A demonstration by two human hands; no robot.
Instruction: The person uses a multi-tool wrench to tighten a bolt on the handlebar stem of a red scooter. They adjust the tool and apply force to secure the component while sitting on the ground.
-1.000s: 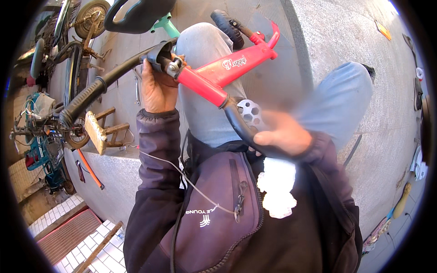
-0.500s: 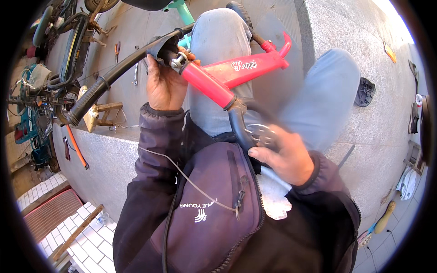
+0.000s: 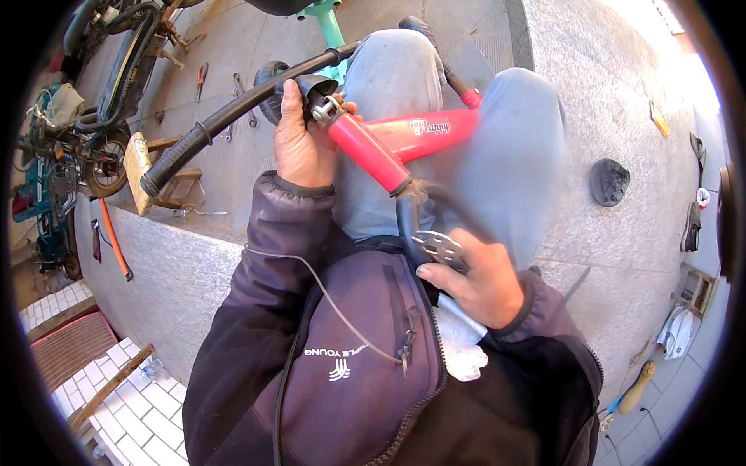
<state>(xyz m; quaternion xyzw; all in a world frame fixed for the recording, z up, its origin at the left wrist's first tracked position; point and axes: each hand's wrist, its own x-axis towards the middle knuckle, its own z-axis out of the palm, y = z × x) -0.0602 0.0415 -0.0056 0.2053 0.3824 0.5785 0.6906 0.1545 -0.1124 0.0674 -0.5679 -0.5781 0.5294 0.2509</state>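
Observation:
My left hand (image 3: 303,151) grips the joint where the black handlebar (image 3: 217,120) meets the red bike frame's (image 3: 365,155) head tube, beside a bolted silver clamp (image 3: 326,109). The frame lies across my jeans-clad knees. My right hand (image 3: 474,276) grips the black curved tube (image 3: 409,217) below the red tube, with a perforated silver disc-shaped tool (image 3: 440,245) at its fingers; the fingertips are partly hidden. A white rag (image 3: 458,342) lies below my right hand on my lap.
Bikes (image 3: 58,186) and a wooden stool (image 3: 144,175) stand at left. Spanners (image 3: 249,105), pliers (image 3: 200,81) and a mint-green frame (image 3: 332,39) lie ahead. An orange bar (image 3: 115,237) lies on the stone step (image 3: 179,272). A dark pouch (image 3: 608,182) and shoes (image 3: 690,225) sit at right.
The handlebar and frame have shifted slightly right, with my left hand rising with them. My right hand has moved slightly down. My right knee has moved left and up, now covering the frame's far end.

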